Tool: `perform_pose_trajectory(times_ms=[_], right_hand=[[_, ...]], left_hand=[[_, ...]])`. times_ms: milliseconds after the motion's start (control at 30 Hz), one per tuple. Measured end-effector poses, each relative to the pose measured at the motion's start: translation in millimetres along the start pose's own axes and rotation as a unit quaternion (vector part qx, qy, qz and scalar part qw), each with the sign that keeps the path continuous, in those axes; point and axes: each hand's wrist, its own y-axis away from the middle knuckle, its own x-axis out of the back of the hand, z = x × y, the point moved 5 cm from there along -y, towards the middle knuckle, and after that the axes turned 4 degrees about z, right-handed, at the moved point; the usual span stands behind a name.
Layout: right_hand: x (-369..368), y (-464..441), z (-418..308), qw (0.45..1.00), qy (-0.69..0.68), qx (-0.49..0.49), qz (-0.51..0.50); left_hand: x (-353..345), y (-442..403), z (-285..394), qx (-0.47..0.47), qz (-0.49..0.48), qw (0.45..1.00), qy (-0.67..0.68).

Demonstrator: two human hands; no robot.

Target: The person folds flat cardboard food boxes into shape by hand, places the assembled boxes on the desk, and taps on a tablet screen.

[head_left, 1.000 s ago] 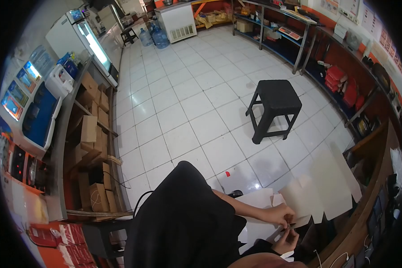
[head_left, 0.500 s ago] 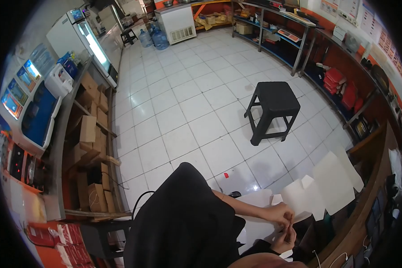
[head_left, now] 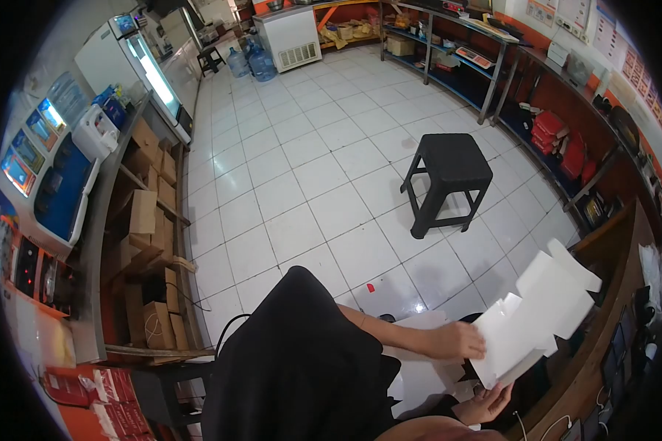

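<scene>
An unfolded white cardboard box (head_left: 526, 320), with cut flaps and creases, is held up at the lower right. My left hand (head_left: 454, 341) reaches in from the left, its curled fingers gripping the box's near left edge. Below it, my right hand (head_left: 485, 403) pinches the box's bottom edge, fingers bent and partly hidden behind the card. One side flap of the box stands folded up along that bottom edge. White card sheets (head_left: 423, 367) lie beneath my left forearm, partly covered by my black clothing (head_left: 294, 367).
A black plastic stool (head_left: 452, 176) stands on the white tiled floor (head_left: 294, 184). To the right runs a wooden counter edge (head_left: 603, 345) with phones and cables. Shelves of cardboard boxes (head_left: 143, 213) line the left side. A small red scrap (head_left: 370, 288) lies on the floor.
My hands were close together at the box's edge; now they are apart, left above and right below. The box has been raised and tilted, with its lower flap turned up.
</scene>
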Motion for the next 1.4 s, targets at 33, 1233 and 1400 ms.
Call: perform_pose_trajectory(times_ms=[33,1233,1400], right_hand=[[4.0,-2.6,-5.9,1.000,-0.003,-0.010,0.007],[-29.4,36.3,-121.0,0.943,0.086,0.298,-0.123],[-20.3,17.7,-107.6,0.821,0.148,0.508,-0.215]], left_hand=[[5.4,-4.2,-5.8,0.016,-0.010,1.000,0.000],[80.5,-71.5,46.9,0.112,0.126,0.901,0.399],[83.0,-76.2,49.9,0.168,0.128,0.851,0.480]])
